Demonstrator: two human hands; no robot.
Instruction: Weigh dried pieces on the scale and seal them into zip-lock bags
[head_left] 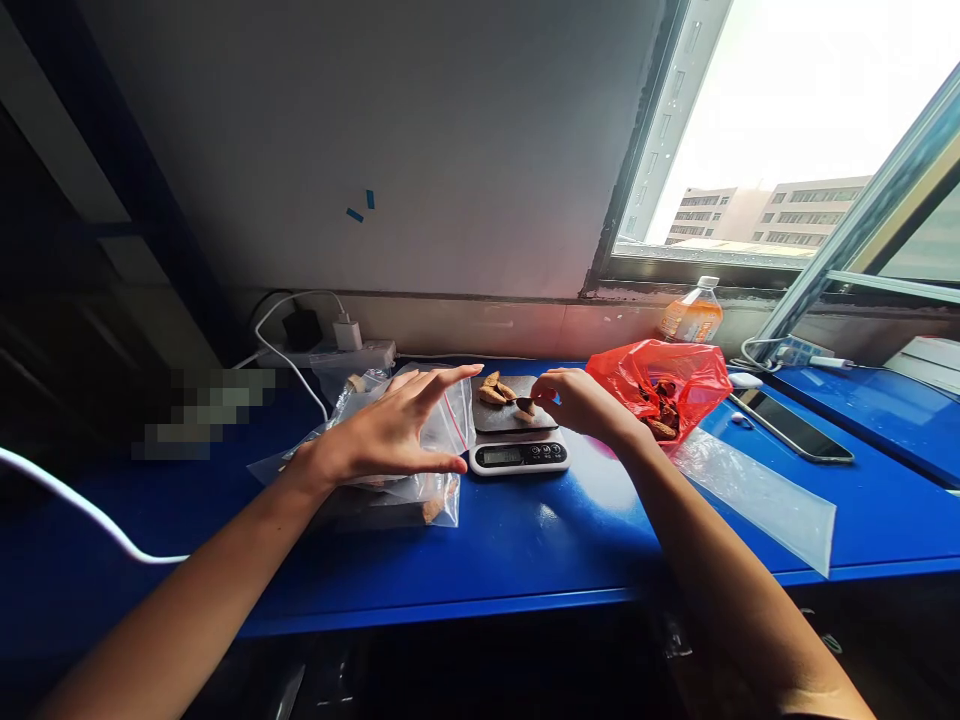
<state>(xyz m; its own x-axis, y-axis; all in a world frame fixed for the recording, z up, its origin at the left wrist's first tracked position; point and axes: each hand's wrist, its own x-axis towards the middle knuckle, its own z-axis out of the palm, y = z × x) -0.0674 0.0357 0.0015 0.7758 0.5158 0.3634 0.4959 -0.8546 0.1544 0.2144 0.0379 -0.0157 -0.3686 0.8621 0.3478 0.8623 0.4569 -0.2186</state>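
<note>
A small digital kitchen scale [519, 457] stands on the blue table, with dried brown pieces [493, 390] on its metal plate. Over the right part of that plate, my right hand [574, 400] is closed, its fingertips pinching a dark dried piece [526, 407]. What the piece is, I cannot make out. Left of the scale, my left hand [397, 425] is open, thumb and fingers spread wide, holding nothing. Beneath and behind it lie clear zip bags [442, 500], some with brown pieces inside. A red plastic bag [622, 365] with dark dried pieces sits open right of the scale.
A flat clear plastic bag [772, 500] and a phone [795, 425] lie on the right. Behind the red bag stands a bottle of orange drink [694, 312]. A power strip [367, 352] with a white charger and cables is against the wall. The blue table [525, 560] ends in front.
</note>
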